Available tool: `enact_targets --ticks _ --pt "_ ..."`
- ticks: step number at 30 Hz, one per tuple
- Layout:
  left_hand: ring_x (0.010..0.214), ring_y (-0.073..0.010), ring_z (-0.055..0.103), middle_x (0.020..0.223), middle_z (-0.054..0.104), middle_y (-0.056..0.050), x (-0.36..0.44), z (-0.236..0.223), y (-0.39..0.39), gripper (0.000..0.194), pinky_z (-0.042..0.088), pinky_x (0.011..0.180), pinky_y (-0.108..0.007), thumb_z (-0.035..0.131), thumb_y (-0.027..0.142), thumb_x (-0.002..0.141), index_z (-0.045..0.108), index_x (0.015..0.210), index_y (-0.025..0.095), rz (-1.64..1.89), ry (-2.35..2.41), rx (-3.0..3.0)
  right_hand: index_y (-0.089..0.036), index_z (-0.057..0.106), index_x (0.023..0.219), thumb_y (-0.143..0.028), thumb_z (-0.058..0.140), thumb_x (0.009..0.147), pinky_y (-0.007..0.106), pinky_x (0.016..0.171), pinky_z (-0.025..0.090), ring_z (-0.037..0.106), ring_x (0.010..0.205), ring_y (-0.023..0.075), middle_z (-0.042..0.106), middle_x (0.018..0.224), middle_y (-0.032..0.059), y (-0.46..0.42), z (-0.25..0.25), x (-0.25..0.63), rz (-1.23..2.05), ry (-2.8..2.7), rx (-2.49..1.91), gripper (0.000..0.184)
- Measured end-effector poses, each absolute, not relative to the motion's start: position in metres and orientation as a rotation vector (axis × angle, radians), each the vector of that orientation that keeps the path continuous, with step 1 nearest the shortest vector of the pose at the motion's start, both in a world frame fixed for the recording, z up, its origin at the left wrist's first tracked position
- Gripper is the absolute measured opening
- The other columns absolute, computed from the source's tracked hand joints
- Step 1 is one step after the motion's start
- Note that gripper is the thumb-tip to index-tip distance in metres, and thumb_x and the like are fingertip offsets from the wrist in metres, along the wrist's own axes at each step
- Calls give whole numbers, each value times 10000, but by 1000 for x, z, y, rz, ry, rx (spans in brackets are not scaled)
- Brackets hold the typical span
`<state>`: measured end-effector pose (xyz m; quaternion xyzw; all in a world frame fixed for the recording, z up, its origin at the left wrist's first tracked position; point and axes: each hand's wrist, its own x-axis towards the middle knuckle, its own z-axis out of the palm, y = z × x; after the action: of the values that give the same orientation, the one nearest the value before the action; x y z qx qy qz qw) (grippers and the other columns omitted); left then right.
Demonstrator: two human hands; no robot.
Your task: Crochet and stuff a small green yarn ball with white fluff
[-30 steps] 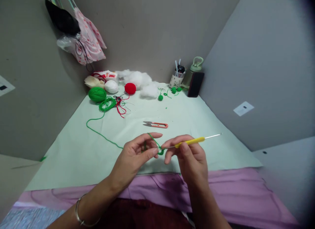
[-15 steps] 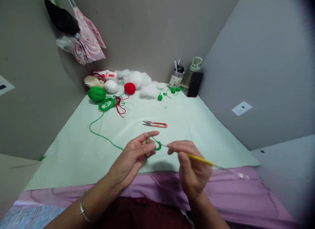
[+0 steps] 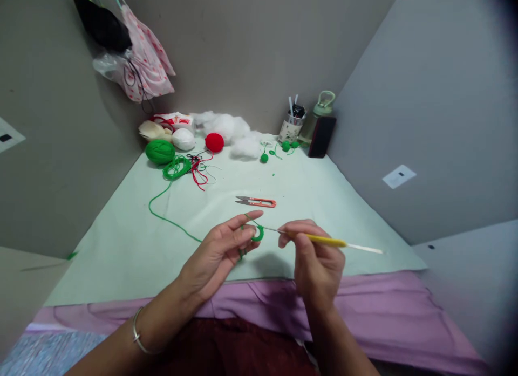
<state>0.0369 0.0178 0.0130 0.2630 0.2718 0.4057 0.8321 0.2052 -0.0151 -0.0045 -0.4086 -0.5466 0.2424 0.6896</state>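
Observation:
My left hand point(image 3: 229, 241) pinches a small curved piece of green crochet point(image 3: 259, 234) between thumb and fingers. Green yarn point(image 3: 174, 223) runs from the table into this hand and passes over its raised index finger. In my right hand point(image 3: 318, 252) is a crochet hook point(image 3: 327, 240) with a yellow handle, gripped like a pencil. Its thin metal tip reaches left to the upper edge of the green piece, where the exact stitch is too small to make out. Just beyond the hands lie orange-handled thread snips point(image 3: 256, 202), blades pointing left.
Balls of green point(image 3: 159, 151), white point(image 3: 183, 139) and red yarn point(image 3: 214, 143) stand at the back left, beside white stuffing point(image 3: 226, 129). Small green crocheted balls point(image 3: 264, 158), a pen cup point(image 3: 290, 129), a bottle point(image 3: 319, 117) and a phone point(image 3: 322, 137) are at the back right.
The hook's handle has swung up to lie flatter, its rear end higher than before. My right hand has turned with it, while my left hand keeps the green piece pinched.

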Motion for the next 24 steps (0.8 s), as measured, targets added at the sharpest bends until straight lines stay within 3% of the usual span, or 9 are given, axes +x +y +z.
enact_targets --ticks 3,9,14,17,21,24 --pt "818 -114 570 859 632 -5 37 12 17 357 444 942 -280 783 211 818 757 1174 197 899 602 604 -214 748 920 -242 601 967 277 567 511 598 614 125 673 822 37 -12 0 207 800 -1048 -827 156" --pt "871 -136 569 851 627 5 43 12 10 401 397 908 -272 801 237 803 746 1201 246 914 656 767 -238 768 965 -233 631 963 297 705 545 662 786 155 742 929 47 -12 -5 204 862 -1208 -834 137" --pt "850 -127 546 839 608 6 39 15 12 341 388 875 -259 789 257 815 766 1154 230 889 653 727 -211 703 960 -290 541 1015 287 608 565 659 635 134 748 880 42 -13 -3 209 1006 -1122 -792 188" --pt "838 -123 528 819 595 14 39 14 10 366 385 871 -250 793 247 813 758 1177 247 950 689 774 -224 700 1037 -234 486 1032 319 675 600 696 710 154 753 931 54 -20 0 212 746 -1349 -925 214" --pt "792 -110 525 788 589 23 40 13 8 484 404 842 -244 818 230 793 710 1263 266 946 658 723 -310 722 1185 -128 615 944 320 803 616 728 949 199 754 1067 49 -31 -4 212 135 -1829 -1029 320" --pt "748 -100 529 814 609 0 40 11 10 474 441 820 -257 817 251 796 708 1256 216 824 583 578 -341 697 1258 -103 637 919 342 833 615 710 1025 220 727 1134 56 -32 -10 211 14 -1843 -1011 418"
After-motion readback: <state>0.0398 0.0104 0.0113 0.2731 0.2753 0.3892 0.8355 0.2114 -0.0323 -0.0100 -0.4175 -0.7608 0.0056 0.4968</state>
